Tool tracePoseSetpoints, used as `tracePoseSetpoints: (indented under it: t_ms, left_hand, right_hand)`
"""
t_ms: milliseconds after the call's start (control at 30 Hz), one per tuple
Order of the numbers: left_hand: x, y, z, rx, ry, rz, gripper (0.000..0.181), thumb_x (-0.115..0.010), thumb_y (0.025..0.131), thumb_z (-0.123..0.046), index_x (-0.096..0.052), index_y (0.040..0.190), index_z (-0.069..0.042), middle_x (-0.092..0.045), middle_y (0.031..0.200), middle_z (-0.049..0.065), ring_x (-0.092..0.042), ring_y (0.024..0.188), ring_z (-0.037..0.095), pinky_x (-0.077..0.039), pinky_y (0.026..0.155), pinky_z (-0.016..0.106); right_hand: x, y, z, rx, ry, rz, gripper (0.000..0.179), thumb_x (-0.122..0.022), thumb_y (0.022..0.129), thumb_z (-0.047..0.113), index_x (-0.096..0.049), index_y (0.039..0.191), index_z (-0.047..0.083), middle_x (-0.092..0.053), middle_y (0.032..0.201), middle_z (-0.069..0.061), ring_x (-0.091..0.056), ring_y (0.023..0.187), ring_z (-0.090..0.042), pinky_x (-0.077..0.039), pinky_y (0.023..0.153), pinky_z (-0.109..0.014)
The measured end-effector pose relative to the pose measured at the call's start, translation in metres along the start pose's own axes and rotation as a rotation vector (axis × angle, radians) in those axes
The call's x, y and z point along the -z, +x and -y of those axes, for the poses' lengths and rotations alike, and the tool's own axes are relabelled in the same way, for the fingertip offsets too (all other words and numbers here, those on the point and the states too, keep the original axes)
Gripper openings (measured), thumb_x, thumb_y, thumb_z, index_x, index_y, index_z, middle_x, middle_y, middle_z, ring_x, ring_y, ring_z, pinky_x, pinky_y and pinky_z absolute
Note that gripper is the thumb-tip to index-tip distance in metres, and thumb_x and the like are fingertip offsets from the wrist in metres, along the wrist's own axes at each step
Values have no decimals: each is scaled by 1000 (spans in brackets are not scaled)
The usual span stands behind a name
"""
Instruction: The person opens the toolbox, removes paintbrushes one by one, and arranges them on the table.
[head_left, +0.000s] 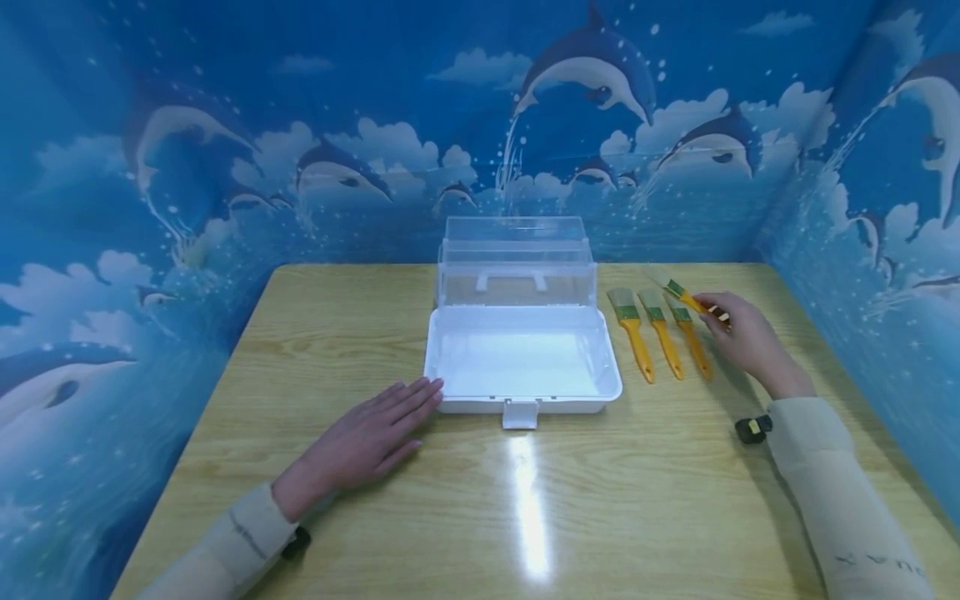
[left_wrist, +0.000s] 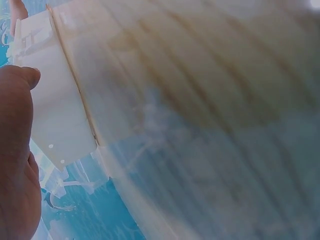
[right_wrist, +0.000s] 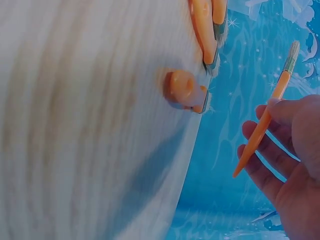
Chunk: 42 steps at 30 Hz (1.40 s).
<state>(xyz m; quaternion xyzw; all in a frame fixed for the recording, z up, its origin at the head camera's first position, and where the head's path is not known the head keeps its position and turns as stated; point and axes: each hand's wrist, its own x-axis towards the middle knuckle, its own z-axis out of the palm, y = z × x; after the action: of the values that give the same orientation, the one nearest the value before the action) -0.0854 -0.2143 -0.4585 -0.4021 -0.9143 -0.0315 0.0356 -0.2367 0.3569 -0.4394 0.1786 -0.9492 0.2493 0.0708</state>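
My right hand (head_left: pixel 741 335) pinches a paintbrush (right_wrist: pixel 272 102) by its orange handle, bristles pointing away, raised over the table in the right wrist view. Three more paintbrushes lie side by side just left of it: a wide one (head_left: pixel 636 337), a middle one (head_left: pixel 663 335) and one nearest the hand (head_left: pixel 693 340). At the centre stands a white plastic box (head_left: pixel 522 405) with nothing inside, its clear lid (head_left: pixel 517 250) tipped up at the back. My left hand (head_left: pixel 371 433) lies flat with straight fingers, fingertips right at the box's front left corner.
The wooden table (head_left: pixel 330 350) ends at a blue dolphin-printed backdrop (head_left: pixel 390 100) behind and on both sides. A white latch (head_left: pixel 521 414) sticks out from the front of the box. Light glares off the table in front of it.
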Motion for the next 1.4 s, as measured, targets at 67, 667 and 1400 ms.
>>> tracePoseSetpoints:
  t_ms: [67, 667, 1400]
  left_hand:
    - [0, 0, 0, -3, 0, -3, 70, -50, 106, -36, -16, 163, -15, -12, 171, 0, -17, 157, 19, -20, 128, 40]
    - [-1, 0, 1, 4, -17, -10, 71, -51, 106, -35, -15, 164, -16, -12, 172, 0, -17, 157, 19, -1, 130, 29]
    - [0, -1, 1, -13, -36, -37, 71, -54, 105, -33, -17, 164, -15, -15, 171, 2, -20, 156, 21, -15, 130, 39]
  right_hand:
    - [0, -1, -2, -7, -3, 2, 34, -55, 102, -1, -57, 136, -8, -60, 124, -31, -60, 104, -43, -53, 82, -62]
    - [-3, -12, -13, -135, -49, 13, 37, -50, 104, 2, -51, 140, -8, -56, 125, -33, -57, 107, -47, -52, 84, -64]
    - [0, -12, -21, -250, -112, 102, 38, -49, 102, 2, -51, 135, -16, -57, 123, -40, -58, 104, -52, -51, 80, -64]
